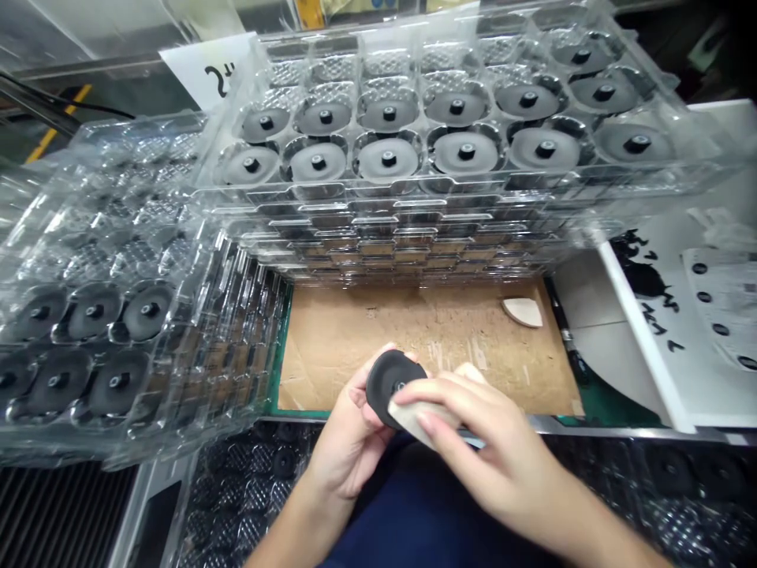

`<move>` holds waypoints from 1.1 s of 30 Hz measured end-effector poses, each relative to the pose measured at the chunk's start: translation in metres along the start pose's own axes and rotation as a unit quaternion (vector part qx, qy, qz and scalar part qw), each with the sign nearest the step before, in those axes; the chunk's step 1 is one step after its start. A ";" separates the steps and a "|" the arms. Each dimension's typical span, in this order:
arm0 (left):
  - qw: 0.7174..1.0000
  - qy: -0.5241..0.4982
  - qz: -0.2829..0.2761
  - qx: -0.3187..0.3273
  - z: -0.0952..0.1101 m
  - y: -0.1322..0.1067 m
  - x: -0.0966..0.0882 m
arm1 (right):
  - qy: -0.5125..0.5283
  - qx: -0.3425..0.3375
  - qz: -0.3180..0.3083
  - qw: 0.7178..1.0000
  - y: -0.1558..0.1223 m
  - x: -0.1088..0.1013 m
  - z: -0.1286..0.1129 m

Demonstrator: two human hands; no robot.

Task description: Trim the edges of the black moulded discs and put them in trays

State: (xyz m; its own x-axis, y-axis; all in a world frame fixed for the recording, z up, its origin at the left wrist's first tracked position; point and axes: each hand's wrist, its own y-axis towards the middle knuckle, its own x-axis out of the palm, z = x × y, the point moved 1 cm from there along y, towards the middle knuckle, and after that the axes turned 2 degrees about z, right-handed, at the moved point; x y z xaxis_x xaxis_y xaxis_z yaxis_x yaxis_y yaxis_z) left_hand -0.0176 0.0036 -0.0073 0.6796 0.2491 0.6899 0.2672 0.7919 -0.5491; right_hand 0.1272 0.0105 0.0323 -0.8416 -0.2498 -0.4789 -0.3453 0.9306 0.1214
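Observation:
My left hand (348, 434) grips a black round disc (387, 379) by its edge, just above the front of a brown board (426, 339). My right hand (490, 450) is closed on a pale wedge-shaped block (414, 416) and presses it against the lower side of the disc. A second pale wedge (523, 312) lies on the board at the far right. Both hands are over my lap, close to the bench edge.
A tall stack of clear plastic trays (449, 229) holding several grey discs stands behind the board. Another stack of clear trays (118, 379) with black discs sits at the left. A tray of black discs (248, 489) lies below the bench. White printed sheets (710, 315) lie at the right.

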 end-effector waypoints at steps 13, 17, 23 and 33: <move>0.998 -0.049 -0.035 -0.035 0.003 0.001 0.001 | -0.008 -0.003 0.161 0.987 0.004 -0.008 -0.010; 1.000 0.001 0.009 -0.013 0.007 0.001 0.003 | -0.057 -0.070 0.030 0.995 0.013 0.005 -0.022; 1.000 0.002 0.022 -0.011 0.007 0.001 0.006 | -0.081 -0.070 0.051 0.993 0.017 0.004 -0.020; 0.996 -0.064 -0.024 -0.058 0.002 0.000 0.016 | 0.050 0.156 0.167 0.972 -0.018 -0.030 0.029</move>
State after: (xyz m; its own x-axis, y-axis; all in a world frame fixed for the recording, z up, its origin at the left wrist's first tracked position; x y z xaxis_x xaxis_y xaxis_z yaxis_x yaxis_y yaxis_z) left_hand -0.0076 0.0088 0.0045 0.5740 0.2881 0.7665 0.3794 0.7359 -0.5608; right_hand 0.1706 0.0089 0.0189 -0.9263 0.0703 -0.3702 0.0845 0.9962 -0.0222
